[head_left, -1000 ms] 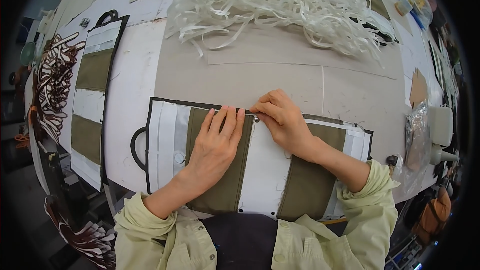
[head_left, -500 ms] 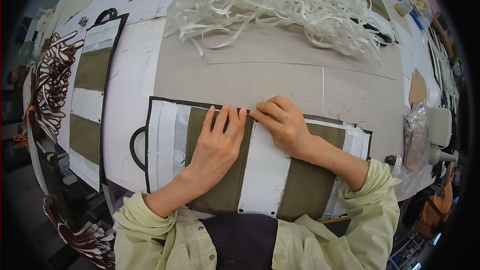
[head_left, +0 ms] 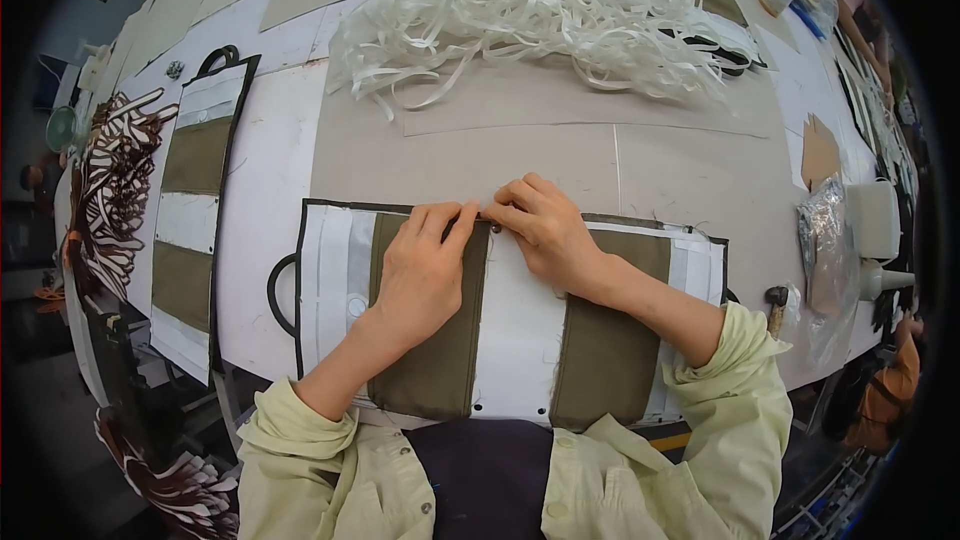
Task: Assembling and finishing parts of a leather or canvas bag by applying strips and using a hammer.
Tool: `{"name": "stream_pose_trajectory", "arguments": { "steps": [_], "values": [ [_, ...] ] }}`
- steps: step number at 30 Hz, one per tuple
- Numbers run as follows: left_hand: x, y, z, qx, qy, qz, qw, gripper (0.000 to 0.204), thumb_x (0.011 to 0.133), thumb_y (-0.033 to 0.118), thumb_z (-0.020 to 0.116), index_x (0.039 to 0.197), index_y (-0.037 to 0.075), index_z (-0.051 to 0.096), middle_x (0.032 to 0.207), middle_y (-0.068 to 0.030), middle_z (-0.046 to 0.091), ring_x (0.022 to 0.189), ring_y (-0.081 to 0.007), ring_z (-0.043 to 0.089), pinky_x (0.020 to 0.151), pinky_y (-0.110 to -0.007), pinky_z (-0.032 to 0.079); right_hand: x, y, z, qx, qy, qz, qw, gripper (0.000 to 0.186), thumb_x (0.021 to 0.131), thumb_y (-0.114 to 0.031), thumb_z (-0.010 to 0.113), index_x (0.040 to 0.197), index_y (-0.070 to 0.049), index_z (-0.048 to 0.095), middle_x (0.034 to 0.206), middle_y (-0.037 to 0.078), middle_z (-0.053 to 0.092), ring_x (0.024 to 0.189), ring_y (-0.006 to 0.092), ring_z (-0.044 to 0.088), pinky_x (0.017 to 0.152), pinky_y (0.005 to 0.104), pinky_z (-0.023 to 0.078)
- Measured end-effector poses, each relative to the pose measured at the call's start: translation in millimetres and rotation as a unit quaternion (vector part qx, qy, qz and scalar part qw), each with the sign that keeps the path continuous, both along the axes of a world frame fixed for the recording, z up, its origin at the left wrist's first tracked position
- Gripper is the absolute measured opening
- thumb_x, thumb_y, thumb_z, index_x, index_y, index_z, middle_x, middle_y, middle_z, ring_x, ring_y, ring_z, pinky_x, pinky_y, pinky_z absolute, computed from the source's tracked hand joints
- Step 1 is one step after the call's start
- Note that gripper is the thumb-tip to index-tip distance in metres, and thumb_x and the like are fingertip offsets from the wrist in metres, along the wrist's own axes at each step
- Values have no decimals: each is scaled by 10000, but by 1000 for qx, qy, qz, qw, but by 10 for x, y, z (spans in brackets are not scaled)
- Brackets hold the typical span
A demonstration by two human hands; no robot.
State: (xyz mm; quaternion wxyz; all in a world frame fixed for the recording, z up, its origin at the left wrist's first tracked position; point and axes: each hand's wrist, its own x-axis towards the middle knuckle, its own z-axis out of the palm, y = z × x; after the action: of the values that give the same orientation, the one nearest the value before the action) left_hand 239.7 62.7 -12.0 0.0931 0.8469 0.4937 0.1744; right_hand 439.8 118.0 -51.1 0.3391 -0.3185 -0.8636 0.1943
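A flat bag panel (head_left: 520,340) lies in front of me, with olive and white bands, black edging and a black loop handle (head_left: 281,295) at its left end. My left hand (head_left: 425,265) rests over the panel's far edge with bent fingers, its index fingertip at the black edging; its thumb is hidden. Right beside it, my right hand (head_left: 550,240) pinches the same edge near the top of the white middle band. A small dark stud sits under the right fingertips. The two hands' fingertips nearly meet.
A similar striped panel (head_left: 185,215) lies at the left, beside a bundle of brown-and-white strips (head_left: 120,185). Tangled translucent white tape (head_left: 540,25) is heaped at the far side. A dark-headed hammer (head_left: 776,308), clear plastic bag (head_left: 825,245) and white bottle (head_left: 880,225) are at the right.
The left fingers have bent and drawn closer to the right hand at the panel's edge. Both hands have shifted slightly left in view. More of the hammer shows at the right.
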Motion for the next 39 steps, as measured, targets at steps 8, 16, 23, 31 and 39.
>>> {"name": "stream_pose_trajectory", "arguments": {
  "steps": [8,16,23,31,39],
  "values": [
    [36,-18,-85,30,16,4,999,574,732,-53,647,1303,4,648,1156,-136,600,1069,-314,583,855,-410,536,119,143,113,-184,-12,13,983,135,827,49,718,945,-2,679,937,112,636,906,311,613,762,415,512],
    [86,-46,-118,55,72,-17,996,597,762,-56,628,1357,-13,608,1213,-158,582,1140,-332,571,953,-438,519,145,30,-133,33,8,17,999,144,801,60,724,926,6,677,946,96,619,881,285,605,729,398,520],
    [201,-111,-188,81,136,-22,987,620,798,-76,590,1412,-103,510,1318,-220,539,1247,-363,541,1098,-509,449,327,43,-121,6,37,28,999,237,743,91,706,963,13,665,979,96,596,880,274,587,699,376,519],
    [271,-108,-59,73,159,-26,984,644,798,-67,594,1437,-50,516,1323,-223,525,1233,-373,533,1115,-515,427,440,1,-91,92,-5,45,995,272,730,81,679,985,-14,661,975,97,578,882,272,570,722,378,527],
    [487,-116,-35,83,238,-52,966,635,810,-12,610,1430,-98,499,1184,-240,562,1199,-369,543,1128,-552,394,700,9,-59,21,-12,60,998,222,809,63,703,1019,-9,700,996,91,610,907,274,584,740,367,518]
  ]
}}
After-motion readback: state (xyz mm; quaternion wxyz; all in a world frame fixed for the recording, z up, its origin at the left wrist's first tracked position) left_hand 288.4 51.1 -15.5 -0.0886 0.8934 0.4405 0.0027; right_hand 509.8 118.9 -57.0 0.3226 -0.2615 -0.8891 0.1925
